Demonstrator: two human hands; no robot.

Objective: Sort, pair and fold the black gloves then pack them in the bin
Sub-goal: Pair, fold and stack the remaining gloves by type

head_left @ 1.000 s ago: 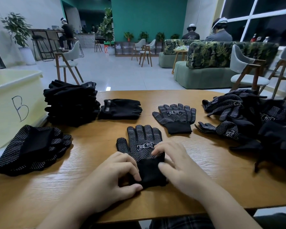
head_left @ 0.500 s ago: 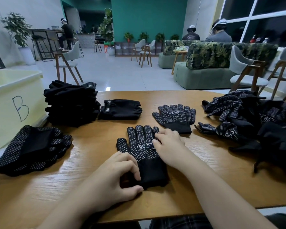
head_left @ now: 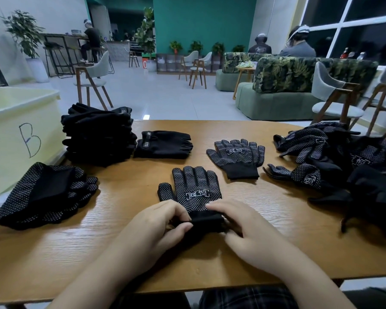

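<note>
A black dotted glove (head_left: 193,189) lies palm up on the wooden table (head_left: 125,246), fingers pointing away from me. My left hand (head_left: 156,228) pinches the left side of its plain black cuff (head_left: 206,221) and my right hand (head_left: 241,230) grips the right side. Another dotted glove (head_left: 237,156) lies flat just beyond, to the right. Folded dotted gloves (head_left: 42,195) sit at the left, beside the pale yellow bin (head_left: 13,139) marked B.
A stack of plain black gloves (head_left: 98,134) stands at the back left, with one plain fingerless glove (head_left: 164,144) next to it. A loose heap of dotted and plain gloves (head_left: 348,166) covers the table's right side. Chairs and sofas stand beyond the table.
My right hand has come back from the glove's fingers to its cuff. Both hands now hold the cuff, which looks slightly bunched.
</note>
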